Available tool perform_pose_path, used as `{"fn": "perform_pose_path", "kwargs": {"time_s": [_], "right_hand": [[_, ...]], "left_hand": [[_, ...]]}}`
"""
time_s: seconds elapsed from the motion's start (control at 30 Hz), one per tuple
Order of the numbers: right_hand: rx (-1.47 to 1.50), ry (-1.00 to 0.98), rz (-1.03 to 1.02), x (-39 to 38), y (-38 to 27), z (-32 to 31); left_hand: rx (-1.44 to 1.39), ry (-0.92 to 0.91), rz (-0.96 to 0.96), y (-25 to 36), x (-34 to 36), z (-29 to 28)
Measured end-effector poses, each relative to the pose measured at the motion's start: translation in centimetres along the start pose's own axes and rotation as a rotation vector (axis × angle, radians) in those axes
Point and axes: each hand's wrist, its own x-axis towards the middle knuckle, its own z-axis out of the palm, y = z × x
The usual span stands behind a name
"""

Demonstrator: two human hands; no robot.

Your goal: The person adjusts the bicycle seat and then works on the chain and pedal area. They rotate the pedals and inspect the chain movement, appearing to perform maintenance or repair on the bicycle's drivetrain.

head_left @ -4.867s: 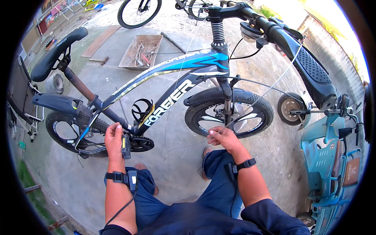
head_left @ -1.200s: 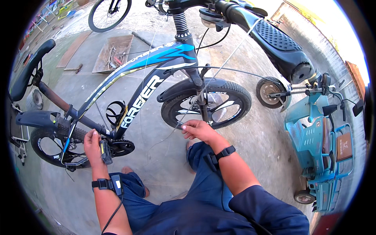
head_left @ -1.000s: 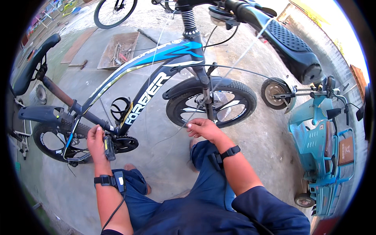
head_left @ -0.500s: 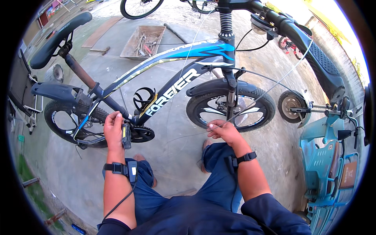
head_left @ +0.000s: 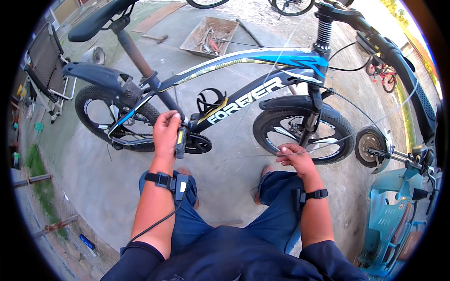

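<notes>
A black mountain bike with blue and white trim stands across in front of me, its frame [head_left: 253, 96] spanning the view. Between thumb and fingers, my right hand [head_left: 296, 158] pinches a thin grey cable [head_left: 347, 138]. One length of it rises toward the handlebar grip [head_left: 424, 100] at the right; a loose end trails left over the concrete. My left hand [head_left: 166, 133] is closed beside the black pedal [head_left: 180, 144] with its yellow reflector. Its fingertips are pressed together near the lower frame, and whatever they hold is too small to make out.
Behind the bike lies a rusty metal tray [head_left: 197, 48] of tools, with a hammer [head_left: 155, 38] nearby. A folding chair [head_left: 47, 65] stands at the left. A turquoise scooter [head_left: 386, 206] is at the right, its wheel [head_left: 370, 146] close to the bike's front wheel [head_left: 344, 140].
The whole view has shifted, so the bike and both hands appear farther right and the bike higher. Both hands keep much the same hold; the cable stays in my right fingers.
</notes>
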Motion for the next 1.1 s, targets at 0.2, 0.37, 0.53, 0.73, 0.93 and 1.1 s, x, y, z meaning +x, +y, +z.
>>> {"fn": "perform_pose_path", "kwargs": {"time_s": [0.2, 0.37, 0.53, 0.73, 0.93, 1.1], "right_hand": [[0.000, 0.006, 0.002, 0.1, 0.1, 0.0], [-0.002, 0.023, 0.013, 0.0, -0.1, 0.3], [0.011, 0.021, 0.024, -0.2, -0.6, 0.5], [0.018, 0.025, 0.025, -0.2, -0.5, 0.5], [0.023, 0.021, 0.027, -0.1, -0.5, 0.6], [0.025, 0.023, 0.021, 0.0, -0.3, 0.3]], "left_hand": [[-0.062, 0.006, -0.010, 0.0, -0.1, 0.2], [-0.061, 0.007, -0.038, 0.7, -0.5, 0.4], [-0.058, 0.005, -0.028, 0.7, -0.6, 0.4], [-0.041, 0.013, -0.034, 0.8, -0.7, 0.5], [-0.042, 0.007, -0.036, 0.7, -0.6, 0.2], [-0.036, 0.014, -0.060, 1.1, -0.7, 0.3]]}}
